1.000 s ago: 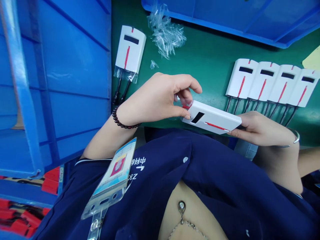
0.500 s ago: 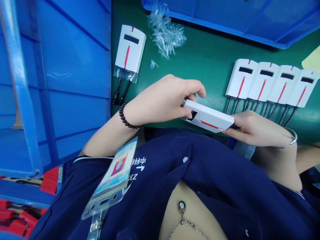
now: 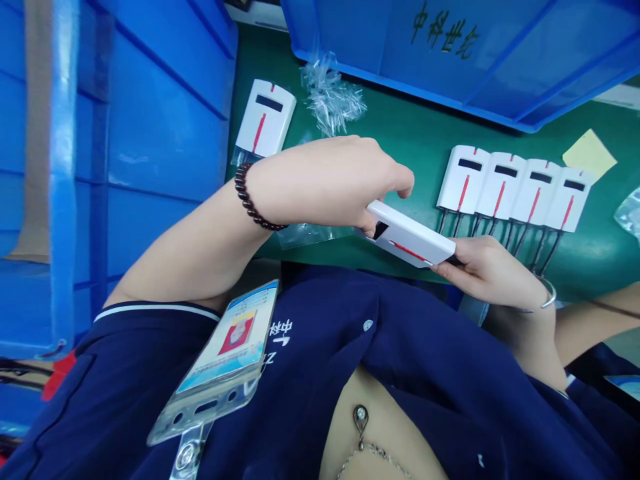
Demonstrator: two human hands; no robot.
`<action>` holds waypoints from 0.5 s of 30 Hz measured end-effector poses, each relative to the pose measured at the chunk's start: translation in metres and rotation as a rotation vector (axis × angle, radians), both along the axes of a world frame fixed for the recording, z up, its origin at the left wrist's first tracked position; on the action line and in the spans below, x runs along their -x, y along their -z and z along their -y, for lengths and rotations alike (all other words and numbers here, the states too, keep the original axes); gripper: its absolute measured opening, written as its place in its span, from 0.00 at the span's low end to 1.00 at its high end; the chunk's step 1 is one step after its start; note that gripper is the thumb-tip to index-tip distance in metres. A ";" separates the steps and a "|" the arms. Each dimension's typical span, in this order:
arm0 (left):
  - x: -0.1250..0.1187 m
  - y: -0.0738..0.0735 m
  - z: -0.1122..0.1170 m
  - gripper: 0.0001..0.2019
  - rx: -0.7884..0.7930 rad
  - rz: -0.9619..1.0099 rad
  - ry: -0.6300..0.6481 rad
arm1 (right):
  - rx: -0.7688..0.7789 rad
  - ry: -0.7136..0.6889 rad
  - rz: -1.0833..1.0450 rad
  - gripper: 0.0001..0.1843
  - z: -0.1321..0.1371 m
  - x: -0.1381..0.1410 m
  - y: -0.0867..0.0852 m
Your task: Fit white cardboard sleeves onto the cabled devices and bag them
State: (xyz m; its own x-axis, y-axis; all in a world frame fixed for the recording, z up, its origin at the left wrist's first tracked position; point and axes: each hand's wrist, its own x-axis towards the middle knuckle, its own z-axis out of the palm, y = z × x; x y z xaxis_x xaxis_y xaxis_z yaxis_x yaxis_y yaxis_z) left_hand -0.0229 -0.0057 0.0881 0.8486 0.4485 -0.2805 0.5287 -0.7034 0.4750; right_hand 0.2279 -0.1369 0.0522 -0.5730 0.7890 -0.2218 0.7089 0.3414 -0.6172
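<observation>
Spanning both hands, the white device point(image 3: 407, 235) (tilted) — left hand point(image 3: 345, 180) pinches one end, right hand point(image 3: 487, 270) grips the other.

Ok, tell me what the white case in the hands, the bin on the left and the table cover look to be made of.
White case: probably moulded plastic, smooth with a slight sheen, a red stripe and a dark window. Blue bin: rigid plastic by its glossy ribbed wall. Table cover: a matte green mat, perhaps rubber; the look leaves it open. The left hand and the right hand each grip one end of the case.
</observation>
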 end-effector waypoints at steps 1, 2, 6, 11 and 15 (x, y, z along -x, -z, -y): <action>0.000 0.000 -0.001 0.24 0.009 -0.008 0.006 | 0.002 0.005 -0.008 0.11 0.001 0.000 0.000; -0.001 -0.001 -0.001 0.25 0.008 -0.016 0.012 | 0.002 0.012 -0.013 0.11 0.001 -0.001 0.000; -0.003 0.000 0.000 0.23 -0.034 -0.007 0.071 | -0.002 0.046 -0.016 0.12 0.001 0.003 0.001; -0.005 -0.007 -0.003 0.21 -0.069 0.054 0.090 | -0.011 0.136 -0.053 0.11 0.000 0.010 0.003; 0.006 -0.023 0.002 0.29 -0.248 0.381 0.018 | -0.056 0.309 -0.247 0.09 0.002 0.010 0.006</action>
